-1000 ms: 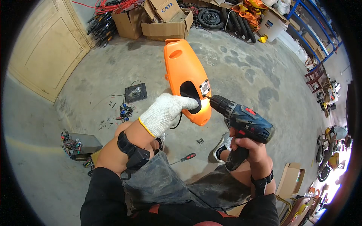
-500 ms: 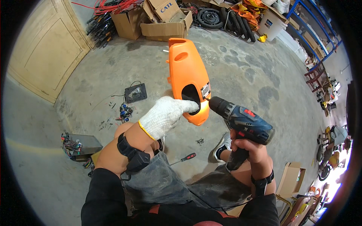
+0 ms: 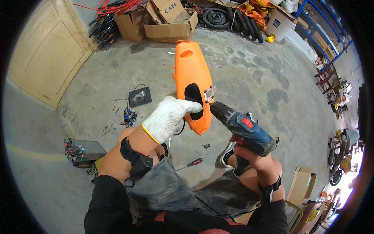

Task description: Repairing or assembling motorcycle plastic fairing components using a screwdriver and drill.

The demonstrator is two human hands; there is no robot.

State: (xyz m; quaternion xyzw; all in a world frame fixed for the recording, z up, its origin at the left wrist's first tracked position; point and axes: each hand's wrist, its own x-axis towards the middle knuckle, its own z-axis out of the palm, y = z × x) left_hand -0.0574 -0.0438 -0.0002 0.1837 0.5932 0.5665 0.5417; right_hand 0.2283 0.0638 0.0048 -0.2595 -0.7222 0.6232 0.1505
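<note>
My left hand (image 3: 171, 116), in a white knit glove with a yellow cuff edge, grips an orange plastic cover (image 3: 191, 67) near its lower end. The thumb lies over the cover's dark oval opening (image 3: 193, 94); the other fingers are hidden behind it. A small pale plate with a square code (image 3: 209, 94) sits on the cover's right edge, with dark screw heads at its corners. Bare, my right hand (image 3: 251, 155) is wrapped round the handle of a blue-and-black cordless drill (image 3: 249, 130). The drill's bit meets a lower corner of the plate.
Between my feet lie a screwdriver (image 3: 189, 164) and a small heap of screws (image 3: 206, 146). On the left floor are a black square part (image 3: 140, 96), loose connectors (image 3: 129, 116) and a grey box (image 3: 91, 149) with wires. Cardboard boxes (image 3: 170, 32) and tyres (image 3: 243, 24) stand behind.
The orange cover has tilted and shifted slightly left and down. The drill has turned and moved a little left and down with it, its bit still at the plate's corner.
</note>
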